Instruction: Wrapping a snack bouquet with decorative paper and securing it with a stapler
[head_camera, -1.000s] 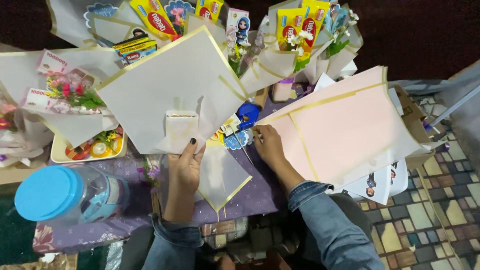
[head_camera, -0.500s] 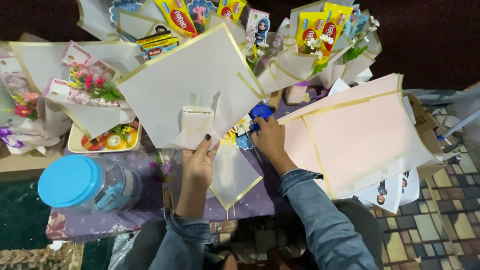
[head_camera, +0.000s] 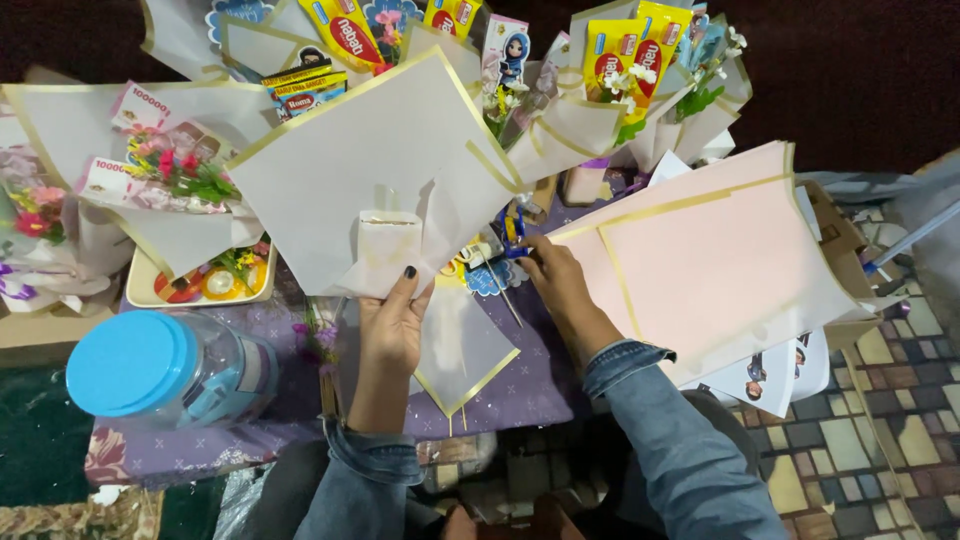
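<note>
At the middle of the purple cloth-covered table, the left hand pinches the lower fold of a large translucent white wrapping sheet with gold edging, thumb on top, fingers curled under. The right hand is half closed at the small blue-handled scissors; whether it grips them I cannot tell. Done well, this step probably wants the sheet held taut and flat while the scissors come in. A pink gold-trimmed sheet stack overhangs the right edge. A clear plastic jar with a blue lid stands at the front left corner. Finished bouquets crowd the far edge; patterned floor tiles show at right.
</note>
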